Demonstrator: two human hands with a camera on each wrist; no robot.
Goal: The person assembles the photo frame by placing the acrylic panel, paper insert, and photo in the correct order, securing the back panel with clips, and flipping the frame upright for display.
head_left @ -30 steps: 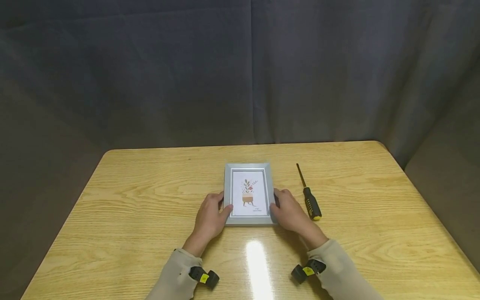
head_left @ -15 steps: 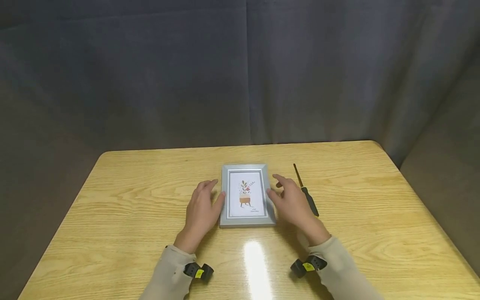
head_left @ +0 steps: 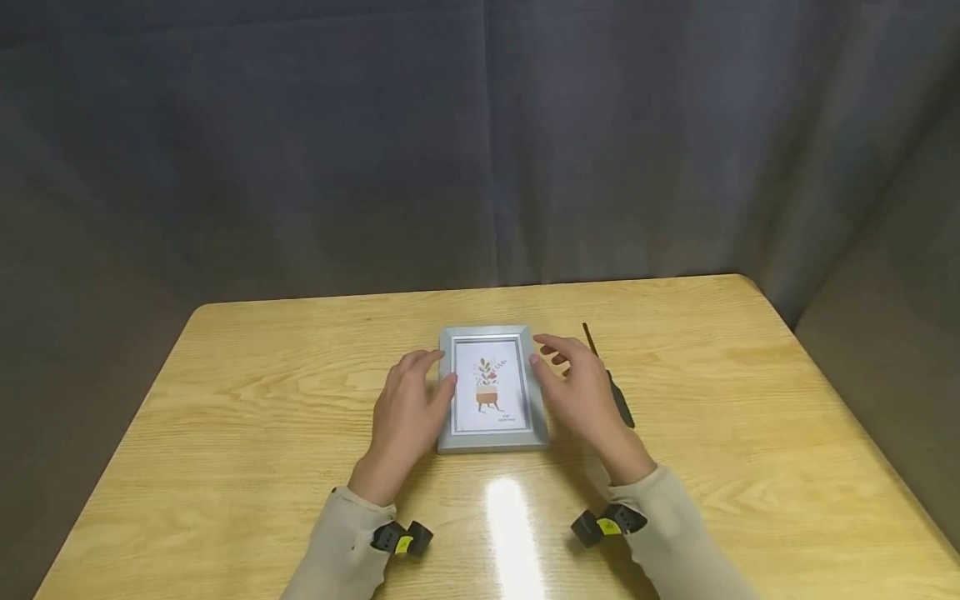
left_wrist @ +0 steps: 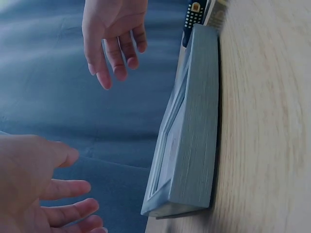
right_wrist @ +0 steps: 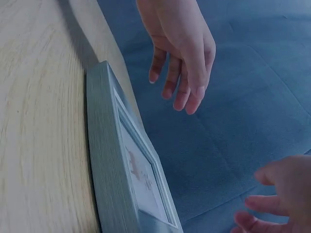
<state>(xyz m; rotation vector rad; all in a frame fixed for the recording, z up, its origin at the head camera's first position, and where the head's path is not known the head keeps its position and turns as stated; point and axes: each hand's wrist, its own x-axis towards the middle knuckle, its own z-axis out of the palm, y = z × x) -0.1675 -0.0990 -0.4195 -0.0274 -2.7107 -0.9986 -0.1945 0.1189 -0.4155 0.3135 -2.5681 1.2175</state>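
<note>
A silver-grey picture frame (head_left: 493, 442) lies face up on the wooden table, with a print (head_left: 495, 392) of a potted plant inside. Over its left edge hovers my left hand (head_left: 408, 408), fingers relaxed and apart. My right hand (head_left: 588, 396) is at the right edge, loosely bent and holding nothing. Both wrist views show the hands raised off the frame, with air between them and its border (left_wrist: 197, 121). A screwdriver (head_left: 621, 404) with a black handle lies to the right, partly hidden behind the right hand.
The wooden table (head_left: 285, 392) has rounded far corners. A dark grey curtain (head_left: 337, 167) hangs behind it and along both sides. Each wrist carries a small black camera on a strap, over beige sleeves (head_left: 337, 542).
Both hands have let go of the picture frame's sides, opened their fingers and lifted off it. The frame stays flat on the table. The right hand now covers part of the screwdriver.
</note>
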